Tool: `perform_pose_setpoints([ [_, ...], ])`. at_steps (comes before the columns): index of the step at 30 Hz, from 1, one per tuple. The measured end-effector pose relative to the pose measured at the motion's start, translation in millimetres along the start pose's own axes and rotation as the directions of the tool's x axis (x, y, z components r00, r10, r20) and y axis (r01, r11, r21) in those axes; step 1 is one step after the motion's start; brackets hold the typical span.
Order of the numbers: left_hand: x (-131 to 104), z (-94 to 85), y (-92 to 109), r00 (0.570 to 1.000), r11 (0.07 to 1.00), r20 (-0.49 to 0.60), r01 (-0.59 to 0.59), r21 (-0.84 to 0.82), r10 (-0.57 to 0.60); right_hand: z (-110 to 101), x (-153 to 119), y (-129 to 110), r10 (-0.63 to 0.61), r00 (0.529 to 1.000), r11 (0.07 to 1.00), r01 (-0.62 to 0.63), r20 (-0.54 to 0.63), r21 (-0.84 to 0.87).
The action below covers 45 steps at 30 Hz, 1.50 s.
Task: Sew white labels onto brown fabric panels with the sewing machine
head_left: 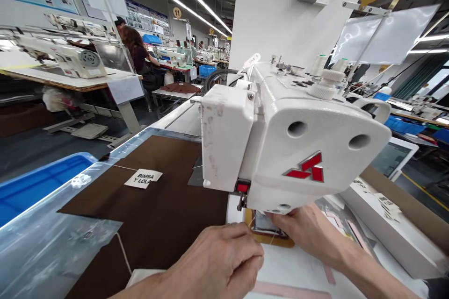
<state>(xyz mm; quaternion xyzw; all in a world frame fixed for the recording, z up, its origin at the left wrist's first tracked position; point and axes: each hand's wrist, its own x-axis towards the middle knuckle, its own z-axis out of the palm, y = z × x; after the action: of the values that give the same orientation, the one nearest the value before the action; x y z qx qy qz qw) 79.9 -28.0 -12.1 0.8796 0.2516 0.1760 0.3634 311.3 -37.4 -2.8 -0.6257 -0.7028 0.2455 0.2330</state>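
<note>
Just in front of the white sewing machine head [294, 149], my left hand [224, 257] is closed with curled fingers. Whatever it pinches is hidden. My right hand [298, 226] reaches under the machine head at the right of the needle area, its fingertips out of sight. Between the hands lies a clear-windowed plate with a tan frame [277, 239], and a thin thread runs over it. To the left, dark brown fabric [168, 201] is spread on the table, bearing a white label [143, 178] printed "BIMBA Y LOLA".
A long white box [396, 238] with several labels on it stands at the right, near a screen [396, 154]. A blue bin [45, 182] sits beyond the table's left edge. Thread cones [319, 64] rise behind the machine. People work at other machines farther back.
</note>
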Motion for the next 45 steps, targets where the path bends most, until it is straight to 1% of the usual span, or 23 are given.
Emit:
perform_pose_setpoints([
  [3, 1.0, -2.2, 3.6, 1.000, 1.000, 0.023, 0.008, 0.027, -0.008, -0.3, -0.6, -1.2, 0.052, 0.992, 0.993, -0.062, 0.111, 0.095],
  [7, 2.9, -7.7, 9.9, 0.998, 0.998, 0.057, 0.002, 0.064, -0.005, -1.5, -2.7, -0.5, 0.009, 0.998, 0.987, -0.017, 0.057, 0.157],
  [10, 1.5, -7.5, 9.0, 0.995, 0.997, 0.094, -0.024, 0.077, 0.017, 0.1, -5.0, 2.1, 0.006, 0.999, 0.984, -0.015, 0.048, 0.178],
  [14, -0.6, -3.1, 3.0, 0.998, 0.999, 0.059, 0.003, 0.040, -0.005, 3.3, -6.2, 4.9, -0.001, 1.000, 0.988, -0.002, 0.021, 0.156],
  [20, -0.1, 2.2, -2.3, 1.000, 1.000, 0.003, -0.022, 0.008, 0.022, 5.6, -7.2, 4.0, -0.005, 1.000, 0.986, 0.006, -0.010, 0.164],
  [24, 0.7, 2.3, -2.0, 1.000, 0.999, -0.001, -0.031, 0.007, 0.031, 8.4, -8.6, 1.2, 0.003, 0.998, 0.991, 0.006, -0.066, 0.131],
  [27, 1.0, 2.3, -3.2, 0.999, 0.999, -0.009, -0.038, 0.008, 0.038, 10.0, -8.2, -0.7, 0.008, 0.996, 0.995, 0.001, -0.087, 0.100],
  [36, 1.8, 0.9, -2.7, 1.000, 0.999, -0.017, -0.017, -0.028, 0.017, 9.7, -5.2, -3.2, -0.004, 0.997, 1.000, 0.006, -0.080, 0.030],
  [39, 1.4, 0.9, -3.1, 1.000, 0.999, -0.009, -0.029, -0.033, 0.029, 9.9, -6.9, -2.4, -0.033, 0.995, 0.999, 0.036, -0.097, 0.032],
  [45, 1.3, 3.1, -3.4, 0.999, 0.999, -0.020, -0.037, -0.024, 0.036, 10.1, -8.0, -3.9, -0.025, 0.995, 1.000, 0.026, -0.097, 0.006],
])
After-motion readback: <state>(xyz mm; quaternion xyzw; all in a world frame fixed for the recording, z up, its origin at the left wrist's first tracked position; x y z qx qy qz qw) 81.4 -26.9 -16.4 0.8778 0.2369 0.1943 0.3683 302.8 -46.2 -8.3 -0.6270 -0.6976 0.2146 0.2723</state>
